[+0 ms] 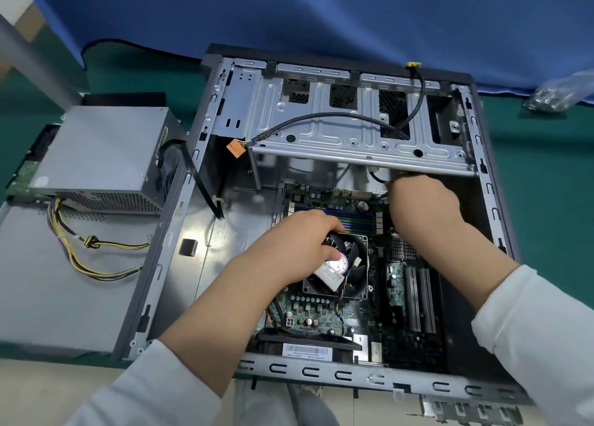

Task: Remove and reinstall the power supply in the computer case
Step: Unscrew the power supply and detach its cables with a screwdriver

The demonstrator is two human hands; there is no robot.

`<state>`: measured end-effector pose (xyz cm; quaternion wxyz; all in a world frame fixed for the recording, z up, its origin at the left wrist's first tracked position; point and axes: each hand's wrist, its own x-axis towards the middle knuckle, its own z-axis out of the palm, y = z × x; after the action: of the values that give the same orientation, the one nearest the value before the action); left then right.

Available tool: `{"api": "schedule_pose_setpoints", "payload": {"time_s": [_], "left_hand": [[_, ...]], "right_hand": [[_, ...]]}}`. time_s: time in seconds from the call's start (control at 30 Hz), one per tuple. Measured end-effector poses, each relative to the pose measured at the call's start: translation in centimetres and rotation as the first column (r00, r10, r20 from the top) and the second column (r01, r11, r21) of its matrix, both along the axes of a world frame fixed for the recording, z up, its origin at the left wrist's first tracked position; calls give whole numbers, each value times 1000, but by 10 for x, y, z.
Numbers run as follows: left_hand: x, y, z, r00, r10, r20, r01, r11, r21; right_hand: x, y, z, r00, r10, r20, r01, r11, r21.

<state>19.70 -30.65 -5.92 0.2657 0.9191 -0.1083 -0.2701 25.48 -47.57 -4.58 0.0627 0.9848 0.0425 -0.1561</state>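
The power supply (96,155) sits out of the case (321,369), on the side panel (48,281) toward the desk's left edge, its yellow-and-black leads (93,252) trailing toward me in one knotted bundle. Nearest me, inside the open case, my left hand (299,242) rests on the one fan (340,264), fingers curled over its rim, the grip closed on it. Beyond it my right hand (424,200) reaches under the drive cage (353,129) at the board's (337,316) far edge; I cannot tell whether that grip is holding anything, as the fingers are hidden. I count one supply and one case. I judge the supply a heavy, rigid metal box with smooth sides: best held by both hands across its body, never lifted by the soft leads, which would snag.
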Motion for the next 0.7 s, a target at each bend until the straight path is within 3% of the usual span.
{"api": "schedule_pose_setpoints", "payload": {"time_s": [0.2,0.53,0.7], "left_hand": [[1,-1,0,1000,-1,-2,1,1000,3],[0,0,-2,1000,7,1,-7,1000,-10],[0,0,-1,1000,4,5,-4,1000,-6]], "right_hand": [[-1,-3,-1,999,4,-51,-3,1000,5],[-3,0,-3,993,105,52,-107,993,43],[1,0,-5,997,67,43,-67,998,-12]]}}
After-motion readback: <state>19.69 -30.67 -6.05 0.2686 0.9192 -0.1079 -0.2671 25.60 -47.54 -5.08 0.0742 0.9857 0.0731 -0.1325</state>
